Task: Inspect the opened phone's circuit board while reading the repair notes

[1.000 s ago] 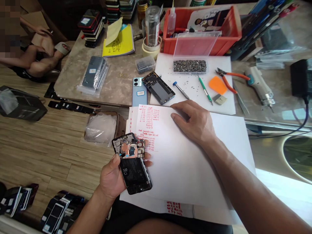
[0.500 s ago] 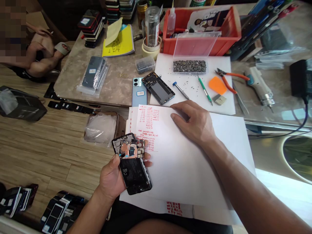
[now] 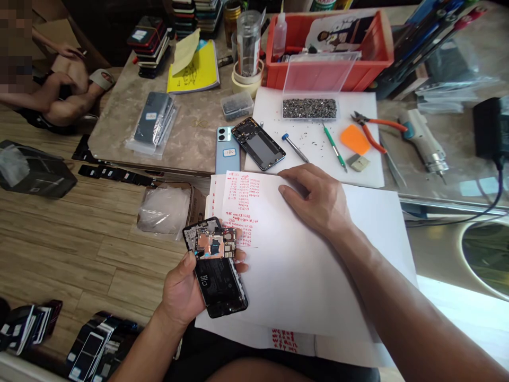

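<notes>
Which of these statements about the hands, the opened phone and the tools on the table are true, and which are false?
1. The left hand holds an opened black phone with its circuit board exposed. True.
2. The right hand grips the green-handled screwdriver. False: it rests flat on the white paper sheet with red writing.
3. The orange-handled pliers lie on the table. True.
4. The red plastic bin sits on the wooden floor. False: it stands on the table.

A red bin [image 3: 369,69] stood at twelve o'clock; orange pliers [image 3: 376,127] lay at two, a yellow notebook [image 3: 194,71] at eleven.
</notes>
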Demonstrator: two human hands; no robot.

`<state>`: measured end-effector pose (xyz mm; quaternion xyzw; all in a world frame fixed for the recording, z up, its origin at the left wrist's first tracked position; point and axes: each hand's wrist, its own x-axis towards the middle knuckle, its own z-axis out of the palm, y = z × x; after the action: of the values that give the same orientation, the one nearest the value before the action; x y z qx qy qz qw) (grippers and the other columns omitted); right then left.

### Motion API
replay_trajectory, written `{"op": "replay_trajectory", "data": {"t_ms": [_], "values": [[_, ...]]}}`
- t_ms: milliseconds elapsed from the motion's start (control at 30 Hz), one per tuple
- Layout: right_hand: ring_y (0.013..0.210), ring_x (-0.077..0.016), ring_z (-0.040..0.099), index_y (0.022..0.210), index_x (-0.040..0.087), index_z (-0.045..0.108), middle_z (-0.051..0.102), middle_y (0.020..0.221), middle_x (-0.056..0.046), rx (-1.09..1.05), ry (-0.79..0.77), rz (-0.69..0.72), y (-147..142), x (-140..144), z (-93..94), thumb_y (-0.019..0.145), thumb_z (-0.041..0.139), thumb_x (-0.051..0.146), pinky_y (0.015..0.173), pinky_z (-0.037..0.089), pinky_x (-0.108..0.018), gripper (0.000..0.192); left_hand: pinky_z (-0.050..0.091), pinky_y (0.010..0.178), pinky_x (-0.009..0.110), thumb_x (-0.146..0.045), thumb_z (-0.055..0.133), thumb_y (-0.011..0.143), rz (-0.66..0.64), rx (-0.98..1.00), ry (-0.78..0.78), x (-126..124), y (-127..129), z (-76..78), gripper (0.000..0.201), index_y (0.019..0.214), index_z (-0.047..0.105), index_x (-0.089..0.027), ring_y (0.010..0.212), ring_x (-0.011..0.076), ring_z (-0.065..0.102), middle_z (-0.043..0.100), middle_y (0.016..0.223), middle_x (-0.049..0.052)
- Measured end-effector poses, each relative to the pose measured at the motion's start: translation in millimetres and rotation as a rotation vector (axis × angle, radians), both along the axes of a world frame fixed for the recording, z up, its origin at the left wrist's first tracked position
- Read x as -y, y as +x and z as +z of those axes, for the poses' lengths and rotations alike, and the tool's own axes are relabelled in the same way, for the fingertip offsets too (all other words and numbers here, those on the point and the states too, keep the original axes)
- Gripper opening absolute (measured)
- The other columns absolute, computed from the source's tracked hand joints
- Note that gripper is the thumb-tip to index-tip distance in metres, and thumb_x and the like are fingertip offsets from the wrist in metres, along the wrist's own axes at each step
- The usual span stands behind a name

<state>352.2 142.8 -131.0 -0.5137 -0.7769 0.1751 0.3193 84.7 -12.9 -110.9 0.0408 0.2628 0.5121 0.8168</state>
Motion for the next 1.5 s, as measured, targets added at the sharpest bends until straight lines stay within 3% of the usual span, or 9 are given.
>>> {"op": "replay_trajectory", "data": {"t_ms": [233, 467, 667, 1500], "values": [[0.095, -0.0293, 0.077, 0.115, 0.027, 0.081, 0.081, 0.111, -0.008, 0.0, -0.001, -0.004, -0.4, -0.4, -0.3, 0.098, 0.067, 0.033, 0.079, 0.062, -0.044, 0.023, 0.063, 0.109, 0.05, -0.045, 0.083, 0.094, 0.01, -0.072, -0.031, 1.2, -0.7, -0.7, 0.071, 0.161, 0.061, -0.033, 0.122, 0.0341, 0.079, 0.076, 0.148, 0.011], [0.092, -0.0295, 0.077, 0.116, 0.027, 0.081, 0.081, 0.111, -0.008, 0.006, -0.007, 0.001, -0.1, -0.6, -0.4, 0.098, 0.067, 0.033, 0.077, 0.062, -0.044, 0.023, 0.063, 0.11, 0.049, -0.044, 0.082, 0.095, 0.012, -0.031, -0.02, 0.1, 0.1, -0.1, 0.053, 0.146, 0.075, -0.03, 0.122, 0.033, 0.079, 0.076, 0.149, 0.009], [0.091, -0.029, 0.077, 0.116, 0.027, 0.081, 0.081, 0.111, -0.008, 0.005, -0.009, -0.004, -0.3, -0.7, -0.3, 0.098, 0.067, 0.033, 0.077, 0.062, -0.044, 0.024, 0.063, 0.112, 0.045, -0.042, 0.08, 0.097, 0.006, 0.004, 0.004, -0.6, 1.2, 1.3, 0.046, 0.14, 0.078, -0.026, 0.124, 0.0305, 0.079, 0.074, 0.151, 0.009], [0.098, -0.0295, 0.079, 0.117, 0.023, 0.082, 0.082, 0.112, -0.009, -0.003, 0.022, 0.01, 0.9, -0.7, -2.4, 0.098, 0.067, 0.029, 0.082, 0.063, -0.043, 0.025, 0.062, 0.113, 0.046, -0.042, 0.08, 0.097, 0.003, -0.004, -0.001, 0.1, 0.8, 0.0, 0.051, 0.146, 0.075, -0.029, 0.123, 0.0309, 0.079, 0.074, 0.151, 0.009]]}}
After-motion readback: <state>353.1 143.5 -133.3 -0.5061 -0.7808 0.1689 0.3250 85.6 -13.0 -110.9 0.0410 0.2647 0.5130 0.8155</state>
